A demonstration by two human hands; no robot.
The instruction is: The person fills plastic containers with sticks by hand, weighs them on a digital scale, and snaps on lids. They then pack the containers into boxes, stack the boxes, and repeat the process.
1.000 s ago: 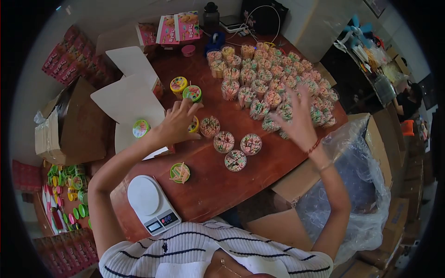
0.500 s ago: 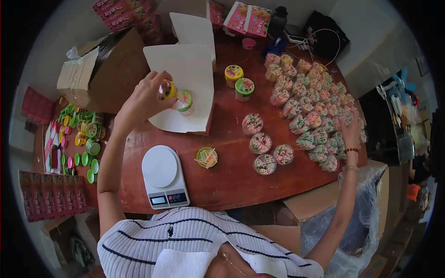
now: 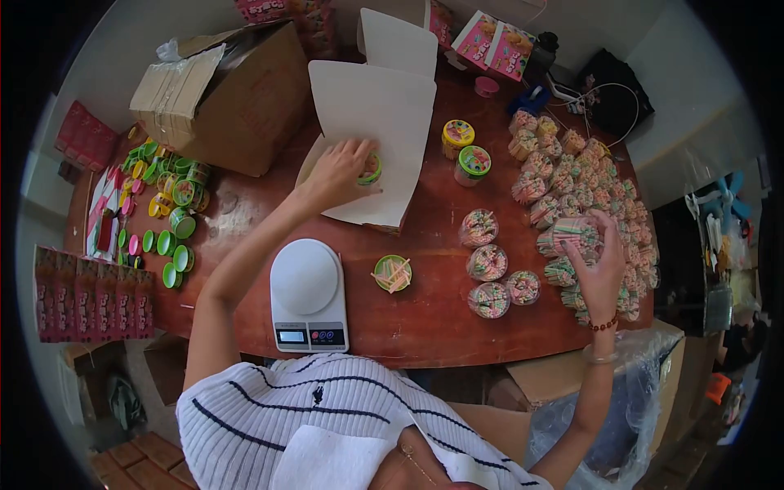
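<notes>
My left hand (image 3: 335,175) is over the white inside of an open carton (image 3: 371,102), fingers curled beside a green-lidded tub (image 3: 371,170). Whatever lies under its palm is hidden. On the right, my right hand (image 3: 600,261) grips a clear cup of pastel sticks (image 3: 578,235), tilted on its side, above the packed group of similar cups (image 3: 584,175). Several more stick-filled cups (image 3: 488,263) stand apart at mid-table. A yellow-lidded tub (image 3: 458,137) and another green-lidded tub (image 3: 473,166) stand right of the carton.
A white kitchen scale (image 3: 306,282) sits near the front edge, with a green lid holding loose sticks (image 3: 393,273) beside it. Green, yellow and pink lids (image 3: 167,237) lie at left by a brown cardboard box (image 3: 245,106). Pink printed boxes (image 3: 494,45) stand behind.
My right hand has picked up a cup of sticks from the group and drawn it nearer. My left hand, earlier holding a yellow-lidded tub, now covers that spot in the carton. The view has shifted.
</notes>
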